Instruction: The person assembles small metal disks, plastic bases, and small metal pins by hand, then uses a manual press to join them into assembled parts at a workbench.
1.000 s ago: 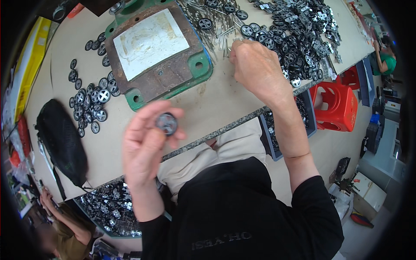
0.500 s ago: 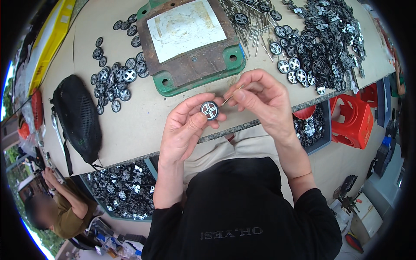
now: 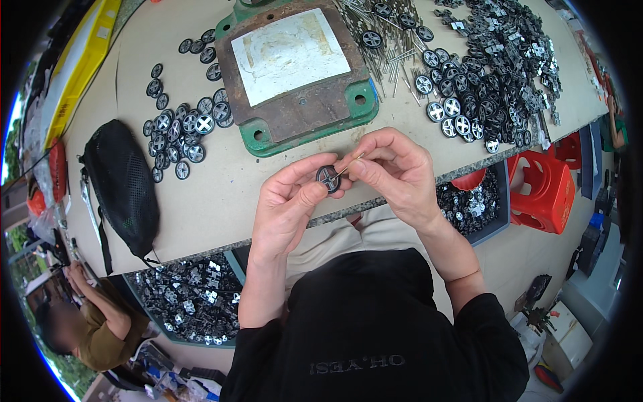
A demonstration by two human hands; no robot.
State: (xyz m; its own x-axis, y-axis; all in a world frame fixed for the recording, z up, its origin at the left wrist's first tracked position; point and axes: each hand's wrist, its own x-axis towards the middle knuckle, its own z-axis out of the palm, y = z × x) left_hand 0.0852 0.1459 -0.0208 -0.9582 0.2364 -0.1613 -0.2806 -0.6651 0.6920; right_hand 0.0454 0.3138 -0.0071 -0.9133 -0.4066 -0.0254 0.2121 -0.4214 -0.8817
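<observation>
One black spoked wheel [image 3: 328,179] was gripped by the left hand [image 3: 287,195], just left of the right hand [image 3: 396,171], by which one thin pin [image 3: 351,163] was pinched, its long axis slanted down-left toward the wheel.

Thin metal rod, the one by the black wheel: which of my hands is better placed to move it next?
Probably your right hand: its fingertips pinch the rod, one end at the wheel, while your left hand is occupied holding that wheel.
</observation>
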